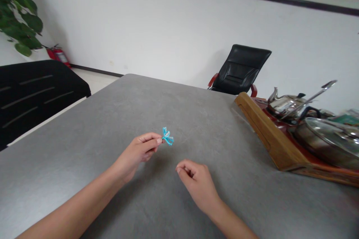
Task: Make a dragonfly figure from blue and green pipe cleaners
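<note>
My left hand [138, 151] pinches a small twisted piece of blue pipe cleaner [167, 136] between thumb and fingertips, with beads or silver flecks along it. The piece sticks out past the fingertips, above the grey stone-look tabletop [84, 164]. My right hand [198, 183] rests a little lower and to the right, its fingers curled in, with nothing visible in them. It stands apart from the blue piece and from my left hand.
At the right of the table stands a wooden tea tray [280, 138] bearing a steel kettle [284, 104] and a glass-lidded pot [328, 138]. A black leather chair [238, 69] stands beyond the far edge, and a black padded seat [36, 93] lies to the left.
</note>
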